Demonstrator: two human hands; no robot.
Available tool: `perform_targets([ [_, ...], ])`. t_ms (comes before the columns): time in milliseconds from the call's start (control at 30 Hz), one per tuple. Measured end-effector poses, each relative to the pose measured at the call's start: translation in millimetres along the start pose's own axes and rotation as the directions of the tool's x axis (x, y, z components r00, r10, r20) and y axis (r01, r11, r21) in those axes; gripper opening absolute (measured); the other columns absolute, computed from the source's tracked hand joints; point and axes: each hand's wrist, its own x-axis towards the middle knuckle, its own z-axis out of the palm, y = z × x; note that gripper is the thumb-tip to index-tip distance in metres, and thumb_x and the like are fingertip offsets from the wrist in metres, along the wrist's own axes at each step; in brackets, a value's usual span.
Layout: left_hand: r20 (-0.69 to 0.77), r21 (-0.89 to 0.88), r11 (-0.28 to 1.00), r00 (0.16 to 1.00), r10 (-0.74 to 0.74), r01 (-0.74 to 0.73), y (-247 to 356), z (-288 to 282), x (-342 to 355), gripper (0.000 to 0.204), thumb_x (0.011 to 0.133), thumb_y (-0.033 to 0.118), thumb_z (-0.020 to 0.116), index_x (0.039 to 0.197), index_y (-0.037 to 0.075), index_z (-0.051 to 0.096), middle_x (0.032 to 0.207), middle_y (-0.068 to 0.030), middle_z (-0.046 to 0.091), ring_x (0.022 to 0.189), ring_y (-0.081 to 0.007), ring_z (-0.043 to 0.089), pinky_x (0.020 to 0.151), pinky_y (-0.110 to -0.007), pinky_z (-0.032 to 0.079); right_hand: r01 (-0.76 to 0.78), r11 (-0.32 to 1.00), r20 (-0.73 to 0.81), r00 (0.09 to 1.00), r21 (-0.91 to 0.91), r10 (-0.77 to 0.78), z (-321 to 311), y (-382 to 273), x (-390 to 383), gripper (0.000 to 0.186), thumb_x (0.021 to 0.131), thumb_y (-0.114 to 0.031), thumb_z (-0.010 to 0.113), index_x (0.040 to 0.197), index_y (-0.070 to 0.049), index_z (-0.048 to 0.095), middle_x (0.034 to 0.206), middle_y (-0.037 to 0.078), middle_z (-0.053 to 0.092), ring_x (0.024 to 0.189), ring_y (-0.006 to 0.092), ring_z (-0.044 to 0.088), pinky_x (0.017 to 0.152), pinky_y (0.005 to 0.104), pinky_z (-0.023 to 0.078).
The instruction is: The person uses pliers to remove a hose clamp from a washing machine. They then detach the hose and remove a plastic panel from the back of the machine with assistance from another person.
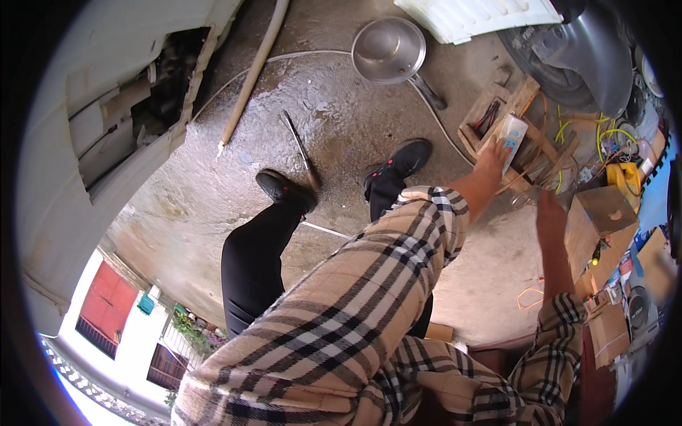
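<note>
My left hand (491, 160) is closed on a white, elongated plastic block (515, 131) with small blue details, resembling a power strip, which lies against a small wooden crate (527, 96). Some dark tool handles show inside the crate. My right hand (549, 209) is lower and farther right, beside thin wires (524, 200) and a cardboard box (600, 213); its fingertips are too unclear to tell what, if anything, they hold.
A steel pan (383, 50), pole (252, 85) and long tool (298, 145) lie on wet concrete (170, 220). A damaged white car body (53, 163) borders the left. A dark wheel (526, 53), yellow cords (609, 135) and a yellow container (624, 181) crowd the right.
</note>
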Motion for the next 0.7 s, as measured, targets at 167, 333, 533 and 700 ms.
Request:
perform_targets([
  [167,-0.575,-0.16,0.986,0.817,-0.053,-0.048,-36.6,18.7,-23.6,0.044,0.079,0.02,0.058,0.119,0.002,0.056,0.137,-0.013,0.044,0.131,-0.0307,0.035,0.108,-0.044,0.024,-0.36,0.924,-0.236,0.894,0.133,0.382,5.9,37.7,60.0,0.032,0.082,-0.013,0.059,0.11,-0.007,0.047,0.106,0.015,0.053,0.087,0.04,0.058,0.069,0.0475,0.048],
  [333,-0.459,-0.512,0.855,0.817,-0.349,0.077,-110.4,39.6,-161.6,0.017,0.073,0.015,0.058,0.085,0.004,0.06,0.099,-0.0124,0.062,0.103,-0.0281,0.055,0.09,-0.04,0.04,-0.136,0.914,-0.412,0.86,0.383,0.301,-29.1,-91.8,169.0,0.02,0.081,-0.011,0.061,0.1,-0.003,0.059,0.096,0.017,0.059,0.091,0.0388,0.057,0.079,0.0439,0.046],
  [533,-0.332,-0.784,0.416,0.255,-0.908,0.461,-222.1,141.4,-294.0,0.011,0.078,0.019,0.057,0.078,0.009,0.063,0.078,-0.0161,0.064,0.077,-0.0354,0.062,0.07,-0.045,0.05,0.345,0.838,-0.264,0.931,0.422,-0.25,-110.9,-332.9,256.2,0.01,0.083,-0.014,0.059,0.092,-0.01,0.06,0.091,0.013,0.059,0.082,0.0355,0.06,0.07,0.0441,0.049],
  [700,-0.192,-0.964,0.121,-0.306,-0.932,0.236,-330.0,150.0,-384.8,0.018,0.083,0.023,0.058,0.085,0.007,0.066,0.079,-0.0155,0.065,0.076,-0.0345,0.063,0.069,-0.043,0.05,0.598,0.731,-0.435,0.783,0.328,-0.445,-155.4,-482.8,333.9,0.009,0.085,-0.017,0.056,0.088,-0.01,0.06,0.09,0.011,0.057,0.078,0.0353,0.061,0.068,0.0444,0.05],
])
